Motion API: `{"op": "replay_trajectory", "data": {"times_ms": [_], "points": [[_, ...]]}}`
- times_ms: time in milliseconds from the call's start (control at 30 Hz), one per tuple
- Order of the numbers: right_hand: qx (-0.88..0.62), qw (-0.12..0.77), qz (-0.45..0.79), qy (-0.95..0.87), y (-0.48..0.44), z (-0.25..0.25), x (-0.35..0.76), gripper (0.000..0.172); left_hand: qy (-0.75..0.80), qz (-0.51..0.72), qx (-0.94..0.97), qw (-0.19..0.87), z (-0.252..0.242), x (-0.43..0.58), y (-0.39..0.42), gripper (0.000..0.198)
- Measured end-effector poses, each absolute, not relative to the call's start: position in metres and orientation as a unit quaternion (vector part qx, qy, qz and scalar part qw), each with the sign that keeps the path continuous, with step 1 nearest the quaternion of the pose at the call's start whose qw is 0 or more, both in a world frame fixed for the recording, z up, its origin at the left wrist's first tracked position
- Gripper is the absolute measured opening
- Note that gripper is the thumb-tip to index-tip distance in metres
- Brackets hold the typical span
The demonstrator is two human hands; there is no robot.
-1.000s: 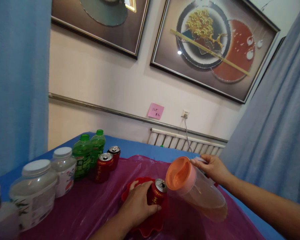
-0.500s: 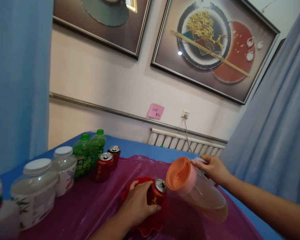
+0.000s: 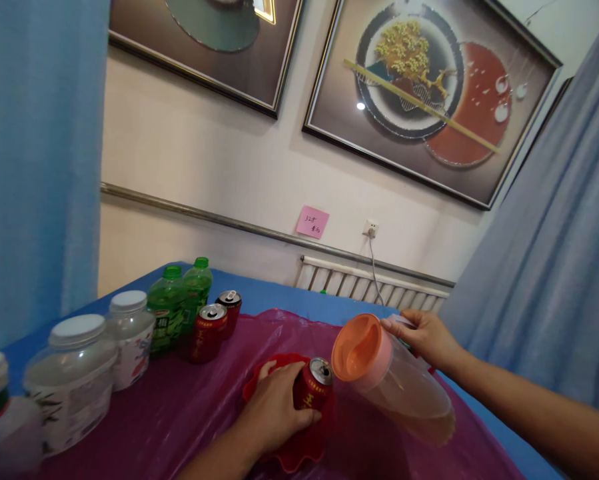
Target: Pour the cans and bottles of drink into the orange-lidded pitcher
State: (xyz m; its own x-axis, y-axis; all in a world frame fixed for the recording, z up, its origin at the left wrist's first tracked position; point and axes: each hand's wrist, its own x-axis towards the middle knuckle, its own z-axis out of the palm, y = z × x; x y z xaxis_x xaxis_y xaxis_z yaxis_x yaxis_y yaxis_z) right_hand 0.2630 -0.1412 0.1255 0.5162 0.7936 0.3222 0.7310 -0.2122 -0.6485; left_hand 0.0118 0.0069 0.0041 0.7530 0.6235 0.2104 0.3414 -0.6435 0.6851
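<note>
My left hand (image 3: 274, 413) is wrapped round a red drink can (image 3: 315, 395) with an open top, which stands on a red scalloped plate (image 3: 294, 453). My right hand (image 3: 426, 335) grips the handle side of a clear plastic pitcher (image 3: 399, 390) with an orange lid (image 3: 359, 348). The pitcher is tilted toward the can, its lid close beside the can's top, and amber liquid lies in its lower part. Both sit over a purple plastic sheet (image 3: 189, 413) on a blue table (image 3: 274, 297).
Two more red cans (image 3: 208, 331), two green bottles (image 3: 179, 303) and several clear white-lidded jars (image 3: 74, 380) stand at the left. Blue curtains (image 3: 554, 253) hang on both sides. A radiator (image 3: 374, 283) and framed pictures (image 3: 429, 87) are on the wall behind.
The view has shifted very slightly. Both hands, the can and the pitcher keep their places.
</note>
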Motion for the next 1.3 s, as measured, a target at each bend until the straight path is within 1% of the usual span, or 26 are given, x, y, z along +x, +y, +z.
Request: {"op": "replay_trajectory", "data": {"times_ms": [200, 467, 867, 1300], "points": [[-0.771, 0.402, 0.039, -0.493, -0.1418, 0.1271, 0.2607, 0.063, 0.27, 0.222, 0.881, 0.318, -0.0011, 0.0122, 0.0099, 0.073], [-0.783, 0.384, 0.044, -0.488, -0.143, 0.1262, 0.2615, 0.061, 0.27, 0.221, 0.878, 0.326, 0.0022, 0.0116, 0.0084, 0.072], [-0.776, 0.389, 0.046, -0.495, -0.1418, 0.1239, 0.266, 0.061, 0.271, 0.22, 0.883, 0.314, -0.0013, 0.0121, 0.0099, 0.076], [-0.782, 0.388, 0.04, -0.486, -0.1443, 0.1264, 0.2594, 0.061, 0.268, 0.231, 0.878, 0.321, 0.0001, 0.0115, 0.0088, 0.074]]}}
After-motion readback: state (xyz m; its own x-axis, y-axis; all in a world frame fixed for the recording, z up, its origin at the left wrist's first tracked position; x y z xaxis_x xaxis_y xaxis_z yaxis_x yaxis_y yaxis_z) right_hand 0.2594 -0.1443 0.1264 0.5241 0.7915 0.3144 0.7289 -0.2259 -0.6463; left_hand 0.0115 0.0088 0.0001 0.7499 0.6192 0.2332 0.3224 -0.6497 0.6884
